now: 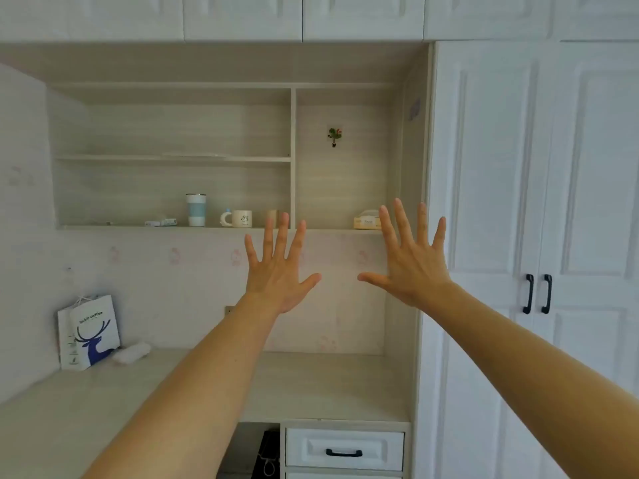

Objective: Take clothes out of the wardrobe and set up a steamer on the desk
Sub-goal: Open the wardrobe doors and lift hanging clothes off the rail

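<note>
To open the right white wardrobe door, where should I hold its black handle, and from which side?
Hold the black vertical bar handle at mid-length, where it bows off the white panelled door. Probably reach in from its right: the other door's handle stands close on its left. The open right hand is nearer.

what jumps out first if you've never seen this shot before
Two bare arms reach up the middle, the left hand and the right hand raised side by side with fingers spread, holding nothing. On the right stands the white wardrobe, its doors closed, with two black handles where they meet. At far left a white paper bag printed with a blue deer stands on the desk.
</note>
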Demonstrator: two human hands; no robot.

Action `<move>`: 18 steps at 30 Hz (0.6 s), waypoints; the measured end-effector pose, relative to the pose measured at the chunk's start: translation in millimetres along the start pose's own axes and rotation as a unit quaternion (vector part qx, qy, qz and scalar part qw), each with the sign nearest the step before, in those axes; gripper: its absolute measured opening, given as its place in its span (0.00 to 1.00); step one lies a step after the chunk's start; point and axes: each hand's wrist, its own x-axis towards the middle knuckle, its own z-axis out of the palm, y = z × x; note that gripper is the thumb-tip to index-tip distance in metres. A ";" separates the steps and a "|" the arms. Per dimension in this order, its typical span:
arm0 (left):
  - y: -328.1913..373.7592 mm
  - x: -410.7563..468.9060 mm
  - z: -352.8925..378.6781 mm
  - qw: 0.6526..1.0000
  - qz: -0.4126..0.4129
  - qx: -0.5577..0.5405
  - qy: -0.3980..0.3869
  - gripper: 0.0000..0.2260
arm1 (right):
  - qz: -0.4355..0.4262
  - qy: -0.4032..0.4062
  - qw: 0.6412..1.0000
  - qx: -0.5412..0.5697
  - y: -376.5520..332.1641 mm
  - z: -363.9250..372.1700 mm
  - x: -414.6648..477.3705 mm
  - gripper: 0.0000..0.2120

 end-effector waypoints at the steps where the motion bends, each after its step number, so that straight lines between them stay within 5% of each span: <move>1: 2.9 0.0 1.2 1.000 0.002 0.010 0.006 0.42 | 0.001 -0.007 1.000 -0.004 1.3 -1.2 -0.6 0.56; 18: 60.6 -1.1 52.4 0.996 0.033 -0.052 0.062 0.35 | -0.039 0.017 0.999 0.019 43.6 47.1 -18.1 0.50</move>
